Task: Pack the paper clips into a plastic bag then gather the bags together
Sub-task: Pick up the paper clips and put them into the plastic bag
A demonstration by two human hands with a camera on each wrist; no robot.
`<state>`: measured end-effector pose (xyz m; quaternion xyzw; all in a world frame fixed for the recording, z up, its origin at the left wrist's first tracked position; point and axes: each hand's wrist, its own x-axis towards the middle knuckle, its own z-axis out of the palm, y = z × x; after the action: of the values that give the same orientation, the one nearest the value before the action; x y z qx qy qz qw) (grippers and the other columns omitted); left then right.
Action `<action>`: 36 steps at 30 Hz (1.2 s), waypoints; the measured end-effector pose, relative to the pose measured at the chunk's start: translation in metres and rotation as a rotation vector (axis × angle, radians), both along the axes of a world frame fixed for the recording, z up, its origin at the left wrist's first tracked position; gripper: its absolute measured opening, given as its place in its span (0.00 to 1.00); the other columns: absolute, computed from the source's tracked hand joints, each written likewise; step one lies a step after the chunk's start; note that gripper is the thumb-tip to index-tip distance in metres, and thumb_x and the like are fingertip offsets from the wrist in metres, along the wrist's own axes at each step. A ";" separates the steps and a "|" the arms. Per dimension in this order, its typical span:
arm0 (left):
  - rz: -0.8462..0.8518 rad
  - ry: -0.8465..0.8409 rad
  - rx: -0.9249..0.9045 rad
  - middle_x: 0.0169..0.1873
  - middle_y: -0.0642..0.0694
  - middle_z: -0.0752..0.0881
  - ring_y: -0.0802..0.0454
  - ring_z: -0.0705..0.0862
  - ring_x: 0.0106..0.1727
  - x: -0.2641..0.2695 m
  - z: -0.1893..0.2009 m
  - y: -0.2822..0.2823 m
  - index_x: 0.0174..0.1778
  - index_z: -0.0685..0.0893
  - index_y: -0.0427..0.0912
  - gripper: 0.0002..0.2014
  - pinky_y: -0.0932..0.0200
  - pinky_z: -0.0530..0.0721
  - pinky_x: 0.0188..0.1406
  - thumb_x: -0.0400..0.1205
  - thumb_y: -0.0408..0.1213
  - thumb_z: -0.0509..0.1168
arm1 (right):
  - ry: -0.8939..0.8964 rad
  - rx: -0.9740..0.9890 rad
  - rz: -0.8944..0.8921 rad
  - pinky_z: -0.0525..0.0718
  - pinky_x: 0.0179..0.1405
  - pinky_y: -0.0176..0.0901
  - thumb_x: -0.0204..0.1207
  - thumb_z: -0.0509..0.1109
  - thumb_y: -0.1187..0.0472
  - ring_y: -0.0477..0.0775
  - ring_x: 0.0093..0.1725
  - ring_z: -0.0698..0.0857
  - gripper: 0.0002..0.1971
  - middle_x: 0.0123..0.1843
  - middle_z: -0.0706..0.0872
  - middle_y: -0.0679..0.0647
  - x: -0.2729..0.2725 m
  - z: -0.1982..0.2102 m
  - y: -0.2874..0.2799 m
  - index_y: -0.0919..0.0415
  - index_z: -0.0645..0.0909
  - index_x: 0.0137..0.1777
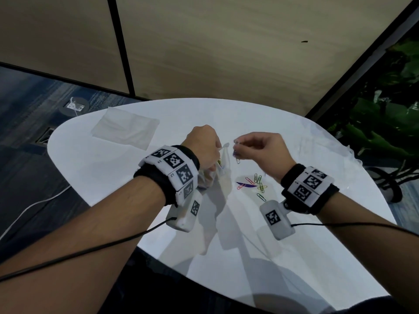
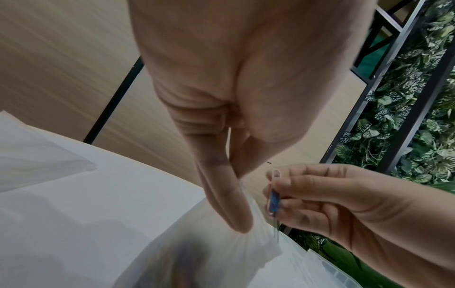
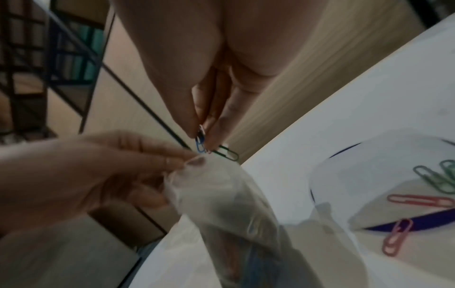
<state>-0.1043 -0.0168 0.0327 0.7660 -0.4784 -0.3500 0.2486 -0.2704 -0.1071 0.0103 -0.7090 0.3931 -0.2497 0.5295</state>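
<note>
My left hand (image 1: 205,146) holds a clear plastic bag (image 1: 223,168) up by its mouth, thumb and fingers pinching the rim (image 2: 248,231). Coloured clips show dimly inside the bag (image 3: 236,204). My right hand (image 1: 256,146) hovers just right of the bag's mouth and pinches a few paper clips (image 1: 237,154), a blue one and a dark one (image 3: 229,153) among them. Several loose paper clips (image 1: 258,184) in green, pink and yellow lie on the white table (image 1: 113,177) below my right hand, next to a dark blue strip (image 1: 246,185).
A flat stack of spare clear bags (image 1: 125,129) lies at the table's far left. A clear plastic container (image 2: 327,269) sits at the table's right side. Green plants (image 1: 385,123) stand beyond the right edge, a wood-panel wall behind. Cables run from both wrist cameras.
</note>
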 end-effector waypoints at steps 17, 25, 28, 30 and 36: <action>0.028 0.010 -0.001 0.51 0.37 0.91 0.42 0.94 0.41 0.011 0.002 0.003 0.60 0.89 0.35 0.15 0.48 0.93 0.50 0.84 0.24 0.59 | 0.919 -0.857 0.774 0.72 0.77 0.59 0.86 0.55 0.49 0.61 0.83 0.66 0.27 0.86 0.63 0.57 -0.072 -0.089 0.005 0.56 0.65 0.83; 0.013 -0.003 0.024 0.44 0.37 0.93 0.42 0.94 0.41 0.008 0.002 0.002 0.55 0.90 0.35 0.14 0.47 0.94 0.49 0.83 0.23 0.60 | 1.125 -0.768 0.576 0.65 0.81 0.60 0.83 0.37 0.46 0.66 0.86 0.56 0.34 0.88 0.52 0.59 -0.085 -0.106 -0.007 0.61 0.53 0.86; 0.016 -0.007 0.028 0.44 0.37 0.93 0.42 0.94 0.43 0.008 0.001 0.001 0.55 0.91 0.36 0.14 0.47 0.93 0.50 0.83 0.23 0.60 | 1.129 -0.726 0.608 0.72 0.77 0.60 0.86 0.47 0.60 0.72 0.80 0.68 0.26 0.79 0.71 0.71 -0.092 -0.106 -0.013 0.76 0.67 0.78; 0.020 -0.006 0.029 0.45 0.36 0.93 0.41 0.94 0.45 0.009 0.001 0.002 0.55 0.92 0.36 0.14 0.47 0.93 0.52 0.82 0.23 0.61 | 1.163 -0.773 0.573 0.71 0.79 0.59 0.85 0.56 0.63 0.72 0.80 0.69 0.23 0.78 0.73 0.71 -0.094 -0.104 -0.008 0.76 0.70 0.76; 0.022 0.004 0.027 0.45 0.37 0.93 0.43 0.94 0.41 0.006 0.002 0.002 0.56 0.90 0.35 0.15 0.47 0.93 0.53 0.83 0.24 0.60 | 1.001 -0.787 0.491 0.85 0.56 0.50 0.79 0.65 0.68 0.62 0.54 0.84 0.18 0.63 0.81 0.63 -0.107 -0.111 0.017 0.69 0.77 0.69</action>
<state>-0.0982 -0.0148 0.0346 0.7738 -0.4648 -0.3552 0.2431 -0.3771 -0.0898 -0.1005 -0.9475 0.2985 0.1115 0.0279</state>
